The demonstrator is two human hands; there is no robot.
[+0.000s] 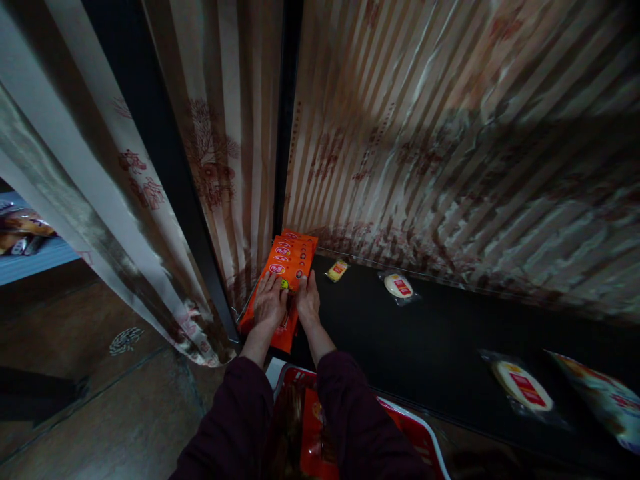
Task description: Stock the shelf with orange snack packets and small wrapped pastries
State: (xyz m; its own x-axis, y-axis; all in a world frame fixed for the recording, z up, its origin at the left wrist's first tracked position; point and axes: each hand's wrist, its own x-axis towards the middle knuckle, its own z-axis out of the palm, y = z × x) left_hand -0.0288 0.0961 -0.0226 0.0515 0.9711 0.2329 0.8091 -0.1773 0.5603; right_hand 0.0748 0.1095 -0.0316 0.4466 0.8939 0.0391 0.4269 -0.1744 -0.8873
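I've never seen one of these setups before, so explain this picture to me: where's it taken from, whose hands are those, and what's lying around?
There's no machine here. It's one view from a camera worn on a person's head, looking down past their own dark sleeves.

The bare left hand lies on overlapping orange packets; the right hand is at their right edge. I can't tell whether that one grips anything.

The packets are at the left end of a black shelf. Farther right lie a small yellow pack, a round wrapped item, a similar round one and a larger bag.

Below the arms is a red basket with more orange packaging inside. Printed cloth hangs behind.
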